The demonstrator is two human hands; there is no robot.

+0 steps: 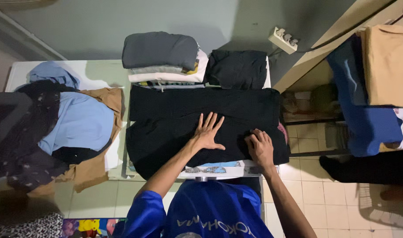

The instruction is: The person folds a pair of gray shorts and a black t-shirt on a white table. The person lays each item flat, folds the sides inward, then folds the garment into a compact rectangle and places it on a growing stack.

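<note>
A black garment [175,119] lies spread flat over a small white table [219,171] in front of me. My left hand [208,132] rests flat on its middle with fingers spread. My right hand [259,147] presses on the garment's near right part, fingers curled and bunched on the cloth. A stack of folded clothes [164,59], grey on top and white beneath, sits at the far side. Beside it lies a folded black garment [238,68].
A heap of unfolded clothes [65,128], light blue, tan and dark, covers the surface at left. A white power strip [284,40] lies near the far wall. Blue and tan clothes [377,83] hang at right over a tiled floor [316,194].
</note>
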